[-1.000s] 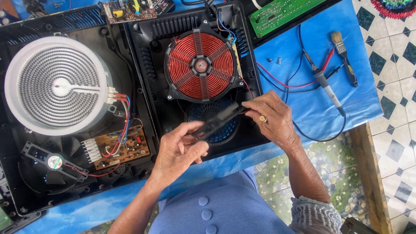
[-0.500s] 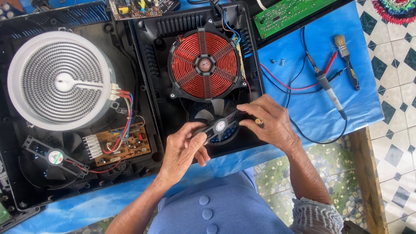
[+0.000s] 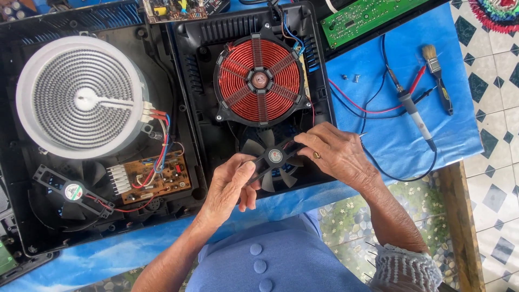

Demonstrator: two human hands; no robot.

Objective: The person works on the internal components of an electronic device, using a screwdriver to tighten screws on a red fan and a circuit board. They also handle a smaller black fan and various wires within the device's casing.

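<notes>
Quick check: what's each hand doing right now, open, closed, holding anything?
Left hand: closed on the left end of the black fan.
Right hand: closed on the fan's right end.

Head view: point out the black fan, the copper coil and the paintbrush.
black fan (image 3: 275,157): head view, on its round centre hub, held between both hands.
copper coil (image 3: 236,70): head view, on the red-brown windings left of its centre.
paintbrush (image 3: 430,52): head view, on its pale bristles, on the blue cloth.
</notes>
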